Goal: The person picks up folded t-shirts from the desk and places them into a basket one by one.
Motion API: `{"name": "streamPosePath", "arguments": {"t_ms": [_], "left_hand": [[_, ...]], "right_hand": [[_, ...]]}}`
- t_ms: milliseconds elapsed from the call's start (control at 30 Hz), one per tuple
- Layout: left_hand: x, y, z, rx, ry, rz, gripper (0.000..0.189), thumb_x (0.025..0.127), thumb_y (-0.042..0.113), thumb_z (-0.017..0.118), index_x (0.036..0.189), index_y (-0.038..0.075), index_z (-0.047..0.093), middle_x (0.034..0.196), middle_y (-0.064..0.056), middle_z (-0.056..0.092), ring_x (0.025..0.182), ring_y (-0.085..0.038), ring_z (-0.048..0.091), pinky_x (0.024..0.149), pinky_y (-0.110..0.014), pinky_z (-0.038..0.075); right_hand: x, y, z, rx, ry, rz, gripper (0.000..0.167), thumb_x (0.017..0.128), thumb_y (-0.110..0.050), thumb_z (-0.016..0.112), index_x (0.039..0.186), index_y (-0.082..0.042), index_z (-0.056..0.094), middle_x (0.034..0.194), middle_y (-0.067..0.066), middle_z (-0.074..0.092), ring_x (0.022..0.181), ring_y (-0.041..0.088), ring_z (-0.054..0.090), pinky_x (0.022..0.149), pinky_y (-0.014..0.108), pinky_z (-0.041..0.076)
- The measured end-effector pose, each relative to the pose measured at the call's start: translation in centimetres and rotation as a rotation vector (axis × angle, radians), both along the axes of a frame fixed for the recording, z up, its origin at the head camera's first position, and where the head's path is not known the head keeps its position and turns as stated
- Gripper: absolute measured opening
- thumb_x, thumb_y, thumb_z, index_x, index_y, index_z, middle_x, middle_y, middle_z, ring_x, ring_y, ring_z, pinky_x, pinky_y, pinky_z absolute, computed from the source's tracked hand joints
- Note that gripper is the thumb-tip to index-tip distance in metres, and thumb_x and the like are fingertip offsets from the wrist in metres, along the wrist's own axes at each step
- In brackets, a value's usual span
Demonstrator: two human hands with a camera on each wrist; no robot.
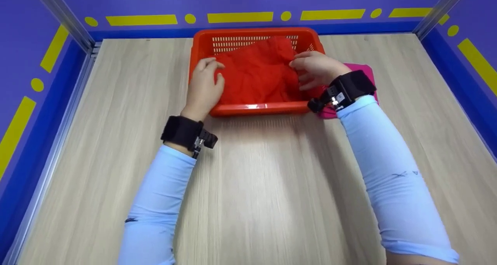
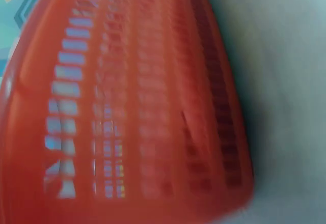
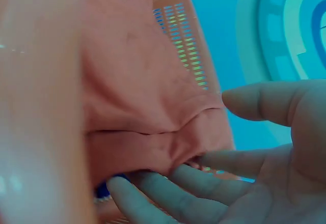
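head view: wood-grain table (image 1: 248, 187), under the perforated red basket (image 1: 260, 108). red cloth (image 1: 256, 75), rumpled, inside the basket. pink item (image 1: 361, 66), half hidden from where i stand, right of the basket. right hand (image 1: 318, 69), at the basket's right side, fingers spread against the cloth's edge. left hand (image 1: 204, 84), at the basket's left rim, thumb and forefinger apart.

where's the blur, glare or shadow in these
Head view: glare on the front rim of the red basket and on the table, soft shadow beside the right sleeve; left wrist view: basket holes smeared; right wrist view: blurred orange strip at left, the cloth and right hand sharper.
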State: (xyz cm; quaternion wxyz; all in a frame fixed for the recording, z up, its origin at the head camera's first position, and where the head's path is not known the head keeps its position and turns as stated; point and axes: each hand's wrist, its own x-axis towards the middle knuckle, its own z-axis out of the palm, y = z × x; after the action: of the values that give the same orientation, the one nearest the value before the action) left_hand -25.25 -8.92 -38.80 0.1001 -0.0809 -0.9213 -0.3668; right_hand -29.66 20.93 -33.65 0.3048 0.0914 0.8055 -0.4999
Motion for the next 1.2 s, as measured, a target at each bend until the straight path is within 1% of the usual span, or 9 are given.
{"name": "streamPosePath", "arguments": {"t_ms": [100,167,333,433,500,567,733,867,1200], "left_hand": [[0.4,-1.4,-0.5,0.014,0.115,0.017,0.027,0.098,0.002,0.054,0.120,-0.001,0.069,0.144,-0.018,0.052,0.135,-0.033,0.046,0.114,-0.037,0.037],[0.5,-2.1,-0.9,0.035,0.110,0.028,0.032,0.097,0.001,0.054,0.127,0.000,0.066,0.150,-0.019,0.046,0.139,-0.033,0.042,0.116,-0.037,0.035],[0.3,-2.9,-1.7,0.219,-0.131,0.068,0.066,0.098,0.005,0.055,0.159,0.008,0.029,0.164,-0.016,0.021,0.147,-0.030,0.031,0.120,-0.038,0.029],[0.1,-3.3,-1.7,0.364,-0.296,0.100,0.080,0.098,0.002,0.053,0.163,0.011,0.007,0.167,-0.014,0.014,0.146,-0.028,0.030,0.120,-0.038,0.027],[0.0,-3.5,-1.6,0.414,-0.383,0.112,0.083,0.097,-0.002,0.049,0.163,0.012,0.000,0.167,-0.014,0.015,0.144,-0.028,0.032,0.118,-0.038,0.028],[0.0,-3.7,-1.5,0.432,-0.439,0.111,0.084,0.096,-0.005,0.045,0.163,0.014,-0.003,0.167,-0.014,0.018,0.139,-0.028,0.037,0.115,-0.038,0.032],[0.1,-3.9,-1.4,0.442,-0.463,0.109,0.084,0.095,-0.008,0.040,0.164,0.018,-0.001,0.162,-0.017,0.028,0.137,-0.028,0.041,0.114,-0.039,0.035],[0.2,-3.9,-1.5,0.444,-0.446,0.115,0.085,0.094,-0.009,0.039,0.164,0.019,0.000,0.161,-0.016,0.029,0.137,-0.028,0.041,0.114,-0.039,0.035],[0.3,-3.9,-1.3,0.449,-0.424,0.114,0.085,0.093,-0.010,0.039,0.164,0.017,0.001,0.163,-0.013,0.026,0.138,-0.027,0.040,0.114,-0.037,0.034]], "right_hand": [[0.4,0.8,0.7,0.001,0.063,0.001,0.063,0.106,-0.034,0.049,0.161,-0.014,0.026,0.157,0.012,0.034,0.137,0.032,0.043,0.106,0.042,0.048],[0.5,1.7,1.0,-0.015,0.134,-0.026,0.059,0.107,-0.033,0.046,0.159,-0.011,0.029,0.156,0.011,0.034,0.134,0.030,0.045,0.106,0.040,0.048],[0.3,5.3,0.7,-0.242,0.215,-0.272,0.049,0.106,-0.023,0.052,0.151,-0.007,0.044,0.146,0.010,0.044,0.119,0.024,0.053,0.104,0.033,0.049],[0.2,7.7,-0.4,-0.216,0.181,-0.314,0.052,0.106,-0.028,0.050,0.155,-0.014,0.041,0.156,0.012,0.038,0.134,0.028,0.045,0.114,0.039,0.038],[0.4,9.1,-1.6,-0.093,0.167,-0.248,0.057,0.106,-0.033,0.047,0.159,-0.018,0.034,0.162,0.012,0.030,0.143,0.031,0.034,0.118,0.047,0.031],[0.7,10.3,-3.1,0.094,0.187,-0.095,0.063,0.106,-0.037,0.045,0.162,-0.017,0.025,0.166,0.015,0.022,0.148,0.036,0.024,0.119,0.056,0.024],[1.3,11.9,-7.0,0.439,0.279,0.205,0.077,0.101,-0.034,0.053,0.164,-0.014,0.013,0.164,0.032,0.003,0.148,0.056,0.001,0.117,0.070,0.008],[1.5,12.5,-8.5,0.529,0.264,0.241,0.089,0.096,-0.045,0.062,0.164,-0.025,0.008,0.163,0.032,-0.014,0.139,0.069,-0.016,0.108,0.081,0.001],[1.8,13.1,-8.5,0.634,0.185,0.297,0.103,0.089,-0.065,0.062,0.163,-0.032,-0.002,0.162,0.032,-0.017,0.132,0.077,-0.007,0.097,0.088,0.013]]}}
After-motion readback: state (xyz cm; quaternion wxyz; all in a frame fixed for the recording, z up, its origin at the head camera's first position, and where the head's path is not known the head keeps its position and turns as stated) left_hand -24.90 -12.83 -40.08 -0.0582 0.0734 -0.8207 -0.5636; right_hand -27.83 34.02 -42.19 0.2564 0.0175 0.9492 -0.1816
